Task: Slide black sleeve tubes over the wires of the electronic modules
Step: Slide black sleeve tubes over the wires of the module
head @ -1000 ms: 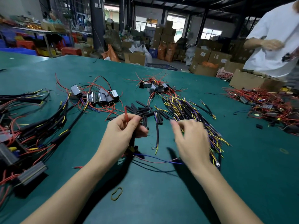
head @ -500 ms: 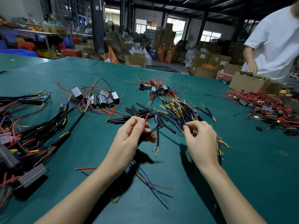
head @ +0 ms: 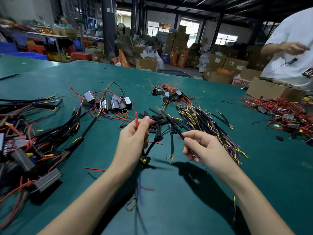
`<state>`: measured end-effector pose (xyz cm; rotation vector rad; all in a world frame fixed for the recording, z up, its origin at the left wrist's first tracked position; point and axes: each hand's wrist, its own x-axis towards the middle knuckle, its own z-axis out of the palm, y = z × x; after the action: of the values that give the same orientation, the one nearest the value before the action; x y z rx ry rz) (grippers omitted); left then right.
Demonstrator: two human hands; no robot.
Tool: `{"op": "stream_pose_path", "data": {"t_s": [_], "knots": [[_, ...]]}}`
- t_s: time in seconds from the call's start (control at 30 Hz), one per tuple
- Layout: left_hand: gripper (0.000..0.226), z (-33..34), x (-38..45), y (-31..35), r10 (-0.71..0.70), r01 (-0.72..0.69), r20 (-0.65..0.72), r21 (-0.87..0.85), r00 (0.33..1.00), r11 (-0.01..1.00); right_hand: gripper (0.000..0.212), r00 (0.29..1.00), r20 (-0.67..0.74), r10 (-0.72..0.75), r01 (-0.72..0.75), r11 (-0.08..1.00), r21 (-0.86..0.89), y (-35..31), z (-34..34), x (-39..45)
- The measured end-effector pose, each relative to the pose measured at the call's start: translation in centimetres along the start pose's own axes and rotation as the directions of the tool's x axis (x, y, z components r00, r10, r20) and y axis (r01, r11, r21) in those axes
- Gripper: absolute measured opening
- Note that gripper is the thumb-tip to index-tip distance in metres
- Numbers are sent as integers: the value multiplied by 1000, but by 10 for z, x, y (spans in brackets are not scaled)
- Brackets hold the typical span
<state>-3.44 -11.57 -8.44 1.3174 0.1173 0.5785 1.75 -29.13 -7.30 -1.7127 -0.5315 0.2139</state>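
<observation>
My left hand pinches a red wire that sticks up between thumb and fingers; black sleeved leads and a small yellow-and-black module hang below it. My right hand grips a black sleeved wire piece that points up and left, with blue and yellow wire ends trailing under the palm. Loose black sleeve tubes lie on the green table just beyond both hands. A pile of sleeved wires with yellow and purple ends lies to the right of them.
Silver modules with red wires sit far left of centre, a second cluster farther back. Finished harnesses cover the left side. A red-wire pile and cardboard box lie right, by a person in white. A rubber band lies near.
My right hand has drawn back from the sleeved-wire pile toward me, now holding a black sleeved wire. My left hand has lifted slightly with the red wire, its module dangling under it.
</observation>
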Motion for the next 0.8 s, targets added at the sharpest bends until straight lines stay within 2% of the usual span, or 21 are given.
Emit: {"op": "stream_pose_path", "data": {"t_s": [0.13,0.3,0.43,0.63,0.8], "knots": [[8,-1,-1,2,16,-16,-2,2,1000,1000,15,999,36,-1,2,999,-38,2,2,0],[27,0,-3,4,6,-7,-39,-35,999,999,15,999,43,-25,30,992,-120,3,-1,-1],[22,-1,-3,3,-36,36,-5,-36,999,999,10,996,49,-78,82,993,-85,3,3,-1],[18,-1,-5,2,-38,39,55,-14,998,999,15,976,-70,-208,208,978,-11,0,17,-1],[31,1,-7,2,-43,40,136,22,990,999,6,932,-151,-330,319,943,-97,-2,20,-1]]}}
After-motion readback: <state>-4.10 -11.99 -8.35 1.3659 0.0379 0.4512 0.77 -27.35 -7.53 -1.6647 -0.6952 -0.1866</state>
